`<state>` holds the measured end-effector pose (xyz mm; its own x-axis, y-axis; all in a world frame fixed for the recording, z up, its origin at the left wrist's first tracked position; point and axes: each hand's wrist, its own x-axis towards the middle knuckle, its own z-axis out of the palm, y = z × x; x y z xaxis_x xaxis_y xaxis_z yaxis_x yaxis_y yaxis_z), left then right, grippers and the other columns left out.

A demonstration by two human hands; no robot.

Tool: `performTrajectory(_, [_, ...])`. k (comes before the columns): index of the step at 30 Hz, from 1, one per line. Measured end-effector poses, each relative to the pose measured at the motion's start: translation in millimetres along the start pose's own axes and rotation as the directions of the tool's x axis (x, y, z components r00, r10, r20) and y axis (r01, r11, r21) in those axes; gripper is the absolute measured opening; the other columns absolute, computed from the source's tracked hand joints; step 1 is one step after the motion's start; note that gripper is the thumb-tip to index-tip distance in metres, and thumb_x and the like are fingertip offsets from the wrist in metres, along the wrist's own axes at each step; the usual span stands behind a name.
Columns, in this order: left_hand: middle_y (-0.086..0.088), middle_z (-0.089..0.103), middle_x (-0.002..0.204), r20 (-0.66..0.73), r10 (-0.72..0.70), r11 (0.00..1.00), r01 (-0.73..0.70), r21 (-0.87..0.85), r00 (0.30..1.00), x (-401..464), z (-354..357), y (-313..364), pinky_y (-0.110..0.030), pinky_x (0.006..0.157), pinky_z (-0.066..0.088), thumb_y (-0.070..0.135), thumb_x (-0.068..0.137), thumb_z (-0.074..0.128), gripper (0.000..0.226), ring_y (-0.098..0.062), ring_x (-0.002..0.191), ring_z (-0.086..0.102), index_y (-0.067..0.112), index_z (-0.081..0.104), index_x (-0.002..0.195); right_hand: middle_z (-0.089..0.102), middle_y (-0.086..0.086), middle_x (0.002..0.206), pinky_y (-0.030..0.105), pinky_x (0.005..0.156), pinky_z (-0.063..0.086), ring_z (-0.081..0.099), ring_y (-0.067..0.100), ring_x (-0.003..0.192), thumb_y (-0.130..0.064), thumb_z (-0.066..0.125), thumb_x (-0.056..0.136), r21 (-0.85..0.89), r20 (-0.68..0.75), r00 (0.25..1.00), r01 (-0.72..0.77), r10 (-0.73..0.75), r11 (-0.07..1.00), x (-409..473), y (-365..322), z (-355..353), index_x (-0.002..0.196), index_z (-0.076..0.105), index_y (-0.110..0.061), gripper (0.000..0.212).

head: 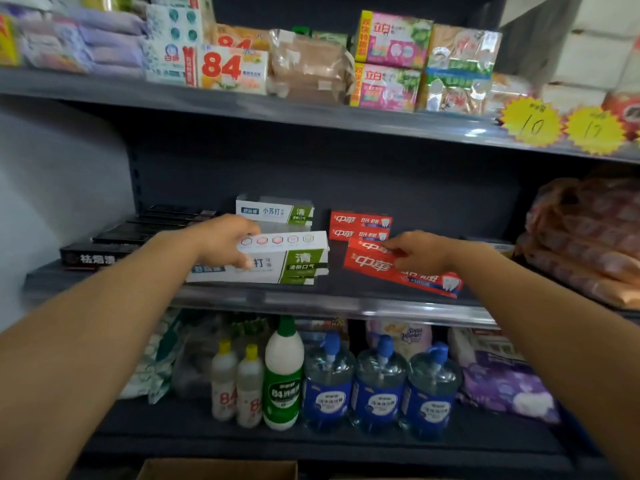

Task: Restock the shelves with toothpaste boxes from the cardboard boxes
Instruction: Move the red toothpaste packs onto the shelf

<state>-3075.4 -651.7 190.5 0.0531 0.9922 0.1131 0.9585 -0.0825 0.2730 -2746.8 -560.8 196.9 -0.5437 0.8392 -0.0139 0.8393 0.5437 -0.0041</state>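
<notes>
On the middle shelf (311, 299) my left hand (221, 242) grips the left end of a white and green toothpaste box (287, 258) that lies on another of the same kind. A third white and green box (277, 211) stands further back. My right hand (415, 252) pinches the upper edge of a red toothpaste box (374, 265), which lies slanted at the shelf's front. Behind it two red boxes (360, 226) are stacked. Black toothpaste boxes (114, 244) fill the shelf's left part.
The top shelf (242, 105) holds soap packs and yellow price tags (533, 124). Bottles of cleaner (284, 372) and blue-labelled jugs (377, 382) stand on the lower shelf. Pink wrapped packs (585, 237) sit at the right. A cardboard box's rim (218, 469) shows at the bottom.
</notes>
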Motion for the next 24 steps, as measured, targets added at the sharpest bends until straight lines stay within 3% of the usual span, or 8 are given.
performTrajectory(4, [0.002, 0.061, 0.105, -0.015, 0.002, 1.000, -0.001, 0.024, 1.000, 44.9, -8.0, -11.5, -0.042, 0.091, 0.050, 0.016, 0.081, 0.075, 0.033, -0.019, 0.096, 0.059, 0.019, 0.059, 0.109, 0.044, 0.004, 0.143, 0.039, 0.107, 0.037, 0.046, 0.024, 0.129, -0.026, 0.050, 0.099, -0.031, 0.024, 0.999, -0.045, 0.046, 0.998, 38.8, 6.9, -2.9, 0.148, 0.033, -0.020, 0.052])
performTrajectory(11, [-0.002, 0.060, 0.113, 0.014, -0.051, 0.998, 0.051, 0.030, 0.999, 121.8, -1.4, -31.2, -0.042, 0.094, 0.047, 0.014, 0.083, 0.072, 0.032, -0.021, 0.101, 0.057, 0.026, 0.053, 0.106, 0.036, 0.004, 0.151, 0.041, 0.112, 0.033, 0.040, 0.025, 0.135, -0.025, 0.050, 0.099, -0.035, 0.062, 0.996, -0.063, 0.065, 0.997, 104.8, 28.8, -5.7, 0.151, 0.027, -0.022, 0.057])
performTrajectory(16, [-0.007, 0.048, 0.138, 0.046, -0.123, 0.990, 0.119, 0.070, 0.991, 175.4, 6.7, -46.4, -0.039, 0.104, 0.041, 0.013, 0.087, 0.068, 0.059, -0.026, 0.123, 0.048, 0.018, 0.042, 0.141, 0.037, 0.003, 0.149, 0.041, 0.111, 0.033, 0.041, 0.025, 0.133, -0.028, 0.049, 0.099, -0.079, 0.064, 0.994, -0.085, 0.090, 0.993, 147.4, 47.2, -9.3, 0.151, 0.025, -0.026, 0.057])
performTrajectory(20, [-0.006, 0.045, 0.141, 0.060, -0.127, 0.989, 0.121, 0.088, 0.990, 214.1, 12.4, -60.3, -0.034, 0.105, 0.039, 0.013, 0.090, 0.064, 0.057, -0.024, 0.126, 0.046, 0.016, 0.040, 0.142, 0.039, 0.002, 0.149, 0.042, 0.112, 0.035, 0.043, 0.024, 0.132, -0.033, 0.050, 0.098, -0.133, 0.041, 0.996, -0.078, 0.084, 0.988, 183.7, 65.0, -2.7, 0.150, 0.028, -0.029, 0.056])
performTrajectory(24, [-0.006, 0.048, 0.137, 0.049, -0.092, 0.993, 0.088, 0.078, 0.995, 248.3, 24.4, -75.4, -0.038, 0.104, 0.041, 0.011, 0.088, 0.065, 0.052, -0.025, 0.123, 0.048, 0.016, 0.046, 0.136, 0.045, 0.002, 0.145, 0.036, 0.108, 0.037, 0.048, 0.023, 0.127, -0.028, 0.050, 0.098, -0.129, 0.035, 0.997, -0.060, 0.065, 0.990, 209.9, 72.2, 4.6, 0.146, 0.037, -0.026, 0.050])
